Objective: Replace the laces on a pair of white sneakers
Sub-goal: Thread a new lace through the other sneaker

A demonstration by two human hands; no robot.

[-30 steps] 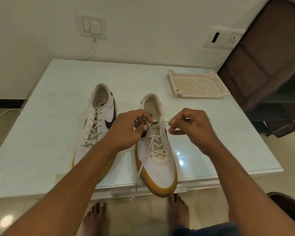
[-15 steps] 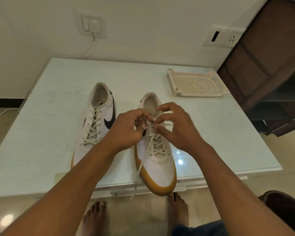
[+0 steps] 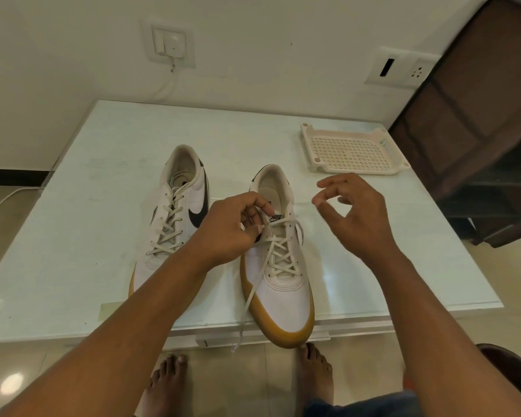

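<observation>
Over the nearer sneaker (image 3: 283, 293), left hand (image 3: 226, 230) pinches lace (image 3: 250, 299), right hand (image 3: 355, 215) half-open.

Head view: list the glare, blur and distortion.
Head view: glare spots on the glossy white table beside the white gum-soled sneaker, another on the beige floor tile; the fingers of the right hand are motion-blurred, while the left hand pinching the white lace is sharp; wide-angle bowing bends the table edges.
</observation>
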